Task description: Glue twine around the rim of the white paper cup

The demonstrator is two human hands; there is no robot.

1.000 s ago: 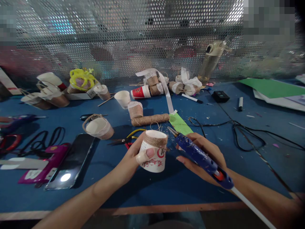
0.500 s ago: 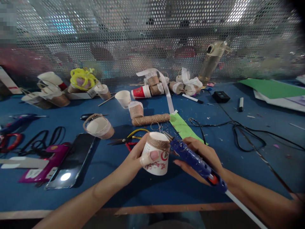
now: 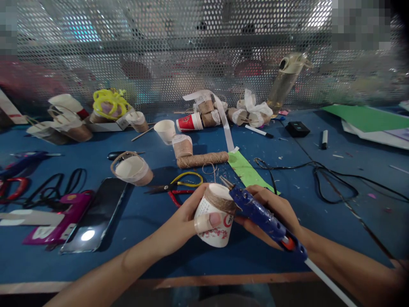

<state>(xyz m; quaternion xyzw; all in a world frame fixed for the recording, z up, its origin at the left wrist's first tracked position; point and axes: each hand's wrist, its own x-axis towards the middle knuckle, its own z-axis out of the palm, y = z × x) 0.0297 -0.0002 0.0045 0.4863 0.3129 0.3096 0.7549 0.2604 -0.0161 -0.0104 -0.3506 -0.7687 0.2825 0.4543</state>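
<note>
My left hand (image 3: 188, 215) is closed round a white paper cup (image 3: 214, 238) with printed red blossoms, its thumb across the front. Brown twine (image 3: 220, 200) is wound in a band below the cup's rim. In my right hand (image 3: 276, 209) is a blue hot glue gun (image 3: 258, 213), a white glue stick (image 3: 329, 281) jutting from its back. The gun's metal nozzle lies close to the rim; whether it touches I cannot tell. Beyond the cup lie a spool of twine (image 3: 203, 160) and scissors (image 3: 169, 187) with yellow and red handles.
A twine-wrapped cup with a handle (image 3: 136, 170), a phone (image 3: 96, 217) and a second glue gun (image 3: 25, 164) lie on the left. Green paper (image 3: 249, 170) is behind my right hand. Black cable (image 3: 319, 183) loops on the right. A bottle (image 3: 284, 83) stands by the perforated screen (image 3: 159, 55).
The cup in my left hand has shifted slightly right and toward me and tilted a little. The glue gun has barely moved. More of the scissors' handles now shows.
</note>
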